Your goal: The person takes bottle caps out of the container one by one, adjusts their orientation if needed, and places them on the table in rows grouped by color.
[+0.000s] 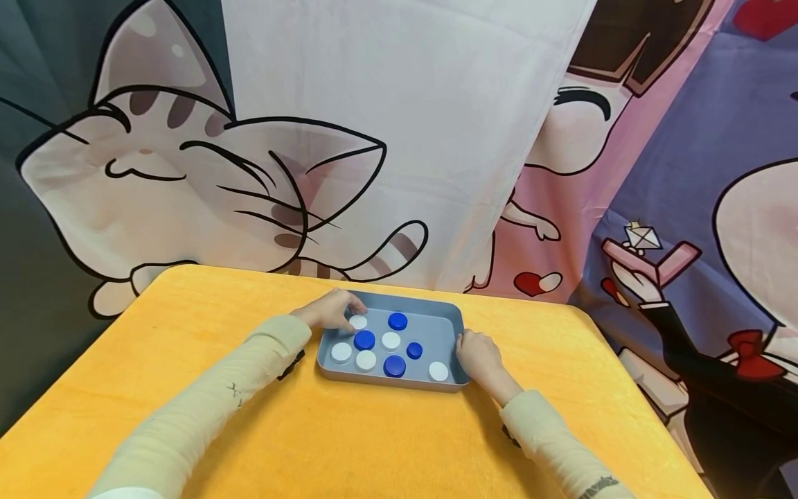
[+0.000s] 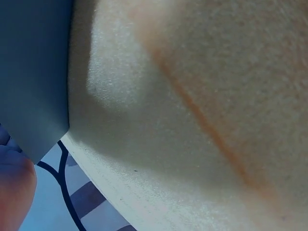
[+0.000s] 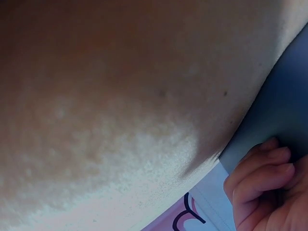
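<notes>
A grey-blue tray (image 1: 436, 324) lies on the yellow table (image 1: 262, 430) and holds several bottle caps, blue and white. My left hand (image 1: 330, 310) reaches over the tray's far left corner, its fingertips curled onto a white cap (image 1: 358, 322). Beside that cap lie a blue cap (image 1: 364, 339) and another blue cap (image 1: 397, 321). My right hand (image 1: 476, 352) grips the tray's right edge. In the right wrist view its fingers (image 3: 260, 178) curl against the tray wall (image 3: 284, 106). The left wrist view shows only the tray wall (image 2: 33, 72) and the cloth.
More caps lie loose in the tray, among them a white cap (image 1: 438, 371) at the near right corner and a blue cap (image 1: 395, 365). Cartoon-print curtains (image 1: 405, 138) hang right behind the table. Yellow cloth spreads on both sides of the tray.
</notes>
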Action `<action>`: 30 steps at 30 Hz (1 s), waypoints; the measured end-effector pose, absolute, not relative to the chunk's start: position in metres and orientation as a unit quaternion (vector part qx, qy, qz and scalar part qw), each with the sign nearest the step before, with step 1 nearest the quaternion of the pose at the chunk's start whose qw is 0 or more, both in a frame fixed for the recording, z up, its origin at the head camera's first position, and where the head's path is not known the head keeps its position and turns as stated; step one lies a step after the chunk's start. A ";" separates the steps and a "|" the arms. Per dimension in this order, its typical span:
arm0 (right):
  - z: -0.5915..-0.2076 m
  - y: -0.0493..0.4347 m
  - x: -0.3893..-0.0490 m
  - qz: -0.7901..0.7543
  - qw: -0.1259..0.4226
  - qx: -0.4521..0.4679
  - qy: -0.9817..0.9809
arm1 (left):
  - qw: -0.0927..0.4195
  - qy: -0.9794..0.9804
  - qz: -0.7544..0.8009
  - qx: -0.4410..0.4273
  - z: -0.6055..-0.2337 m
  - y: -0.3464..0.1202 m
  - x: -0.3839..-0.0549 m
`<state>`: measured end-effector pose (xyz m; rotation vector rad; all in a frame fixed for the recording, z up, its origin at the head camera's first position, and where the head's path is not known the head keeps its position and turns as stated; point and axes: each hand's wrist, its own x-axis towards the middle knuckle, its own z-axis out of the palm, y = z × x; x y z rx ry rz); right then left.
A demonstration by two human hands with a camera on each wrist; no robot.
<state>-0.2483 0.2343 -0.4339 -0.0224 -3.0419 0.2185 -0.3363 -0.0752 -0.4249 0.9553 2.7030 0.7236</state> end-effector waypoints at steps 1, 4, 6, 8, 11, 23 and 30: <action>-0.434 0.234 -0.248 0.071 0.046 -0.007 -0.996 | 0.094 0.912 0.239 0.319 -0.425 -0.075 -0.336; -0.433 0.234 -0.248 0.070 0.045 -0.007 -0.996 | 0.101 0.918 0.230 0.308 -0.424 -0.073 -0.336; -0.433 0.234 -0.248 0.070 0.045 -0.007 -0.997 | 0.103 0.921 0.225 0.302 -0.424 -0.072 -0.335; -0.433 0.235 -0.248 0.068 0.044 -0.008 -0.997 | 0.104 0.922 0.226 0.297 -0.424 -0.071 -0.334; -0.434 0.235 -0.249 0.071 0.043 -0.010 -0.996 | 0.102 0.923 0.227 0.292 -0.422 -0.070 -0.332; -0.432 0.233 -0.246 0.075 0.048 -0.014 -0.996 | 0.088 0.917 0.267 0.282 -0.418 -0.071 -0.330; -0.434 0.235 -0.248 0.069 0.048 -0.008 -0.996 | 0.087 0.911 0.293 0.276 -0.417 -0.072 -0.331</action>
